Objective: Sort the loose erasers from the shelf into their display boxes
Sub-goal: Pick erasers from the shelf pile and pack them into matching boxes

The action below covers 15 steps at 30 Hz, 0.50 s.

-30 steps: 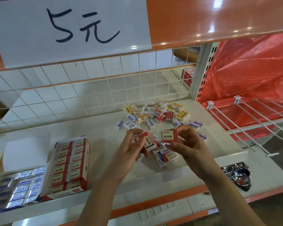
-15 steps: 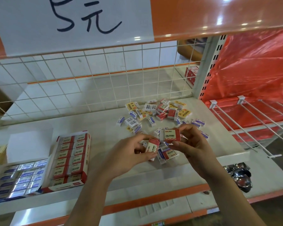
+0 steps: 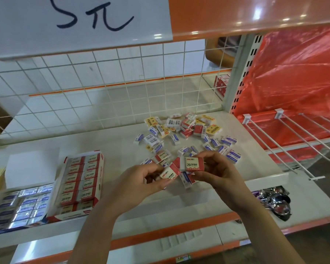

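Now both hands meet above the shelf (image 3: 103, 145), left hand (image 3: 141, 180) and right hand (image 3: 220, 173) each pinching a red-and-white 2B eraser (image 3: 193, 164)

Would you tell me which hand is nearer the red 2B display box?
Left. The left hand is just right of the red 2B display box; the right hand is farther right.

bare shelf (image 3: 107, 143) lies between the red display box (image 3: 80, 184) and the loose erasers (image 3: 181, 130); wire grid (image 3: 103, 96) blocks behind.
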Tool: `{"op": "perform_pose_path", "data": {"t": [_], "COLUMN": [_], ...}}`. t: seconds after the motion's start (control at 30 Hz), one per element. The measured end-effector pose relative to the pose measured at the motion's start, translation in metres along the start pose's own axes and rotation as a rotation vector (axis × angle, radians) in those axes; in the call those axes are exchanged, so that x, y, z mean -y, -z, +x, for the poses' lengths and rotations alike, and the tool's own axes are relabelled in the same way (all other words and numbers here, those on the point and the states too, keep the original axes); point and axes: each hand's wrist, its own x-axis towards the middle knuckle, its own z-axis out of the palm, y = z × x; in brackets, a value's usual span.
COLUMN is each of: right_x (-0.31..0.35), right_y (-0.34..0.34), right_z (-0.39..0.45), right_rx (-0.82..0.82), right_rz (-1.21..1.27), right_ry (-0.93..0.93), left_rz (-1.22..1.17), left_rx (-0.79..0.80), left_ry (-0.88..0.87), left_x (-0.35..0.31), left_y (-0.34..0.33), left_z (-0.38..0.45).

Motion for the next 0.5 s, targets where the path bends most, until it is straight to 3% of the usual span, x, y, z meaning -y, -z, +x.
{"op": "perform_pose_path", "data": {"t": [0.5], "right_x": [-0.02], "right_y": [-0.037], "right_z": [-0.01], "right_rx": [0.038], "right_rz": [-0.077], "right_ry": [-0.015], "left_rz": [-0.195], "left_rx": [-0.132], "left_ry": [0.096], "left_x": [0.03], "left_y": [0.022], "left_z": [-0.035]}}
